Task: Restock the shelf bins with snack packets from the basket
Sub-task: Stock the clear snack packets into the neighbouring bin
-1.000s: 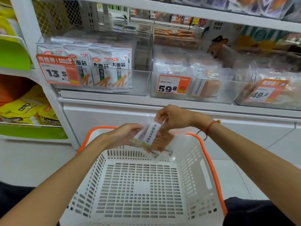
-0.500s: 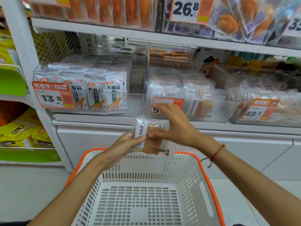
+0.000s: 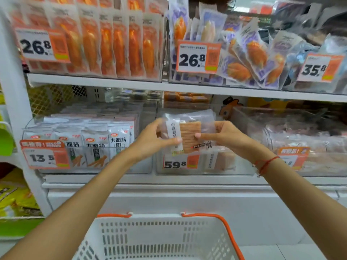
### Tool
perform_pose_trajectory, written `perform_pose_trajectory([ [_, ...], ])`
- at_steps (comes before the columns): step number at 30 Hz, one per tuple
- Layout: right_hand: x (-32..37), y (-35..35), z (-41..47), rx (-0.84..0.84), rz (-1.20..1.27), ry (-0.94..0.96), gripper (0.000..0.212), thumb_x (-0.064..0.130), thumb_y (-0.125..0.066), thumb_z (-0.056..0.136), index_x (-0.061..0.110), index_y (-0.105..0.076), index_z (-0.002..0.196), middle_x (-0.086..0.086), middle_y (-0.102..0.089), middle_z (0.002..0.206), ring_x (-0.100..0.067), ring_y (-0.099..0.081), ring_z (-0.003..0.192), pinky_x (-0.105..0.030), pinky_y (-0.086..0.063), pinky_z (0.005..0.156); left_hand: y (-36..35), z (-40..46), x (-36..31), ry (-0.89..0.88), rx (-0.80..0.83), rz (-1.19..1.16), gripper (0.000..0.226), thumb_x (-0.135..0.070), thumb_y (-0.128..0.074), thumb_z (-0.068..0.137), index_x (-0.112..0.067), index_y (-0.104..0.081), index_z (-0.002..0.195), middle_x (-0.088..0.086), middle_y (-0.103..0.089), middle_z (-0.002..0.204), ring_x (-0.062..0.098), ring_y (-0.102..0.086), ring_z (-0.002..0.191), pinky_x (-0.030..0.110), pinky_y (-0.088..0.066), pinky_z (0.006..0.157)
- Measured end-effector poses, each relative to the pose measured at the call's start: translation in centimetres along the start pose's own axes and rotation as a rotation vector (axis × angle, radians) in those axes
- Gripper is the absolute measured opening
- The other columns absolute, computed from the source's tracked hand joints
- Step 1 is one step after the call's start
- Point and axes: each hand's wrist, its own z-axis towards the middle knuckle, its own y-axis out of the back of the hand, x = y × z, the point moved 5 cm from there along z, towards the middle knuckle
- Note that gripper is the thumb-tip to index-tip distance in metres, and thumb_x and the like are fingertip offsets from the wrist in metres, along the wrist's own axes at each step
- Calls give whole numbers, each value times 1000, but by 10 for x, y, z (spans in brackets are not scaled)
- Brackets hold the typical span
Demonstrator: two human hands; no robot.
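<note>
Upper shelf board (image 3: 187, 89) caps the open-topped middle bin (image 3: 234, 171); neighbouring bins flank it closely

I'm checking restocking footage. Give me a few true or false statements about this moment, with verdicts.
1. Both hands hold the snack packet. True: left hand and right hand grip its sides.
2. The packet is up in front of the bin tagged 59.8. True.
3. The basket has a green rim. False: it is orange.
4. The right wrist is bare. False: it wears a red string bracelet.

Two hands (image 3: 155, 137) (image 3: 223, 136), one held packet (image 3: 189, 136), one basket (image 3: 161, 239), six price tags (image 3: 199, 58).
</note>
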Motion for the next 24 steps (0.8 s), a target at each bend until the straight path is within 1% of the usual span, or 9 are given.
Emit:
perform_pose_trajectory([
  [4, -2, 0, 17, 40, -69, 6, 27, 19, -77, 77, 7, -72, 100, -5, -74, 94, -14, -69, 86, -22, -52, 75, 8, 21, 0, 53, 102, 170, 61, -28, -79, 74, -22, -42, 122, -2, -70, 99, 4, -60, 82, 8, -43, 59],
  [7, -5, 2, 30, 15, -89, -9, 30, 21, -77, 77, 5, -71, 101, -9, -72, 98, -17, -65, 86, -26, -52, 76, 11, 33, 0, 32, 108, 225, 65, -33, -77, 75, -18, -41, 127, -1, -71, 103, 12, -63, 95, 21, -48, 75],
  [9, -3, 3, 34, -4, -55, 9, 29, 20, -76, 78, 5, -71, 102, -6, -71, 96, -12, -65, 82, -17, -51, 68, 13, 40, 0, 15, 86, 253, 63, -36, -77, 75, -19, -41, 125, -2, -70, 106, 18, -63, 101, 34, -50, 88],
  [11, 0, 2, 38, -18, -26, 49, 28, 16, -75, 79, 5, -70, 104, -3, -71, 94, -8, -66, 81, -12, -51, 64, 17, 47, 2, 3, 59, 298, 60, -42, -77, 72, -24, -43, 118, -5, -69, 104, 19, -63, 100, 43, -49, 91],
  [13, 0, 1, 41, -48, -26, 81, 27, 14, -75, 78, 6, -69, 103, -1, -71, 94, -11, -68, 86, -17, -56, 73, 20, 52, 5, -5, 44, 342, 60, -48, -78, 69, -28, -42, 112, -5, -69, 103, 20, -64, 98, 46, -49, 89],
  [16, -4, -1, 42, -135, -86, 138, 23, 19, -77, 77, 14, -70, 98, -1, -73, 95, -17, -69, 92, -34, -56, 85, 22, 53, 7, -20, -10, 431, 59, -52, -76, 69, -31, -40, 110, -2, -68, 108, 22, -61, 101, 44, -46, 93],
  [18, -4, -2, 39, -183, -116, 179, 26, 22, -77, 77, 15, -70, 100, 0, -74, 95, -14, -70, 90, -38, -56, 85, 22, 52, 7, -63, -55, 487, 57, -50, -74, 73, -28, -40, 114, 0, -65, 114, 22, -57, 107, 41, -39, 96],
  [21, -2, -6, 31, -228, -124, 255, 26, 25, -77, 77, 16, -71, 100, 3, -74, 95, -11, -69, 89, -38, -57, 83, 23, 45, 2, -115, -111, 540, 60, -50, -71, 76, -25, -40, 121, -5, -62, 117, 23, -52, 109, 32, -27, 87],
  [24, -4, -11, 25, -208, -92, 275, 23, 25, -78, 76, 20, -71, 97, 3, -74, 93, -13, -70, 88, -41, -58, 81, 29, 37, 0, -105, -94, 569, 62, -56, -69, 74, -28, -41, 121, -10, -60, 111, 24, -44, 105, 33, -28, 83],
])
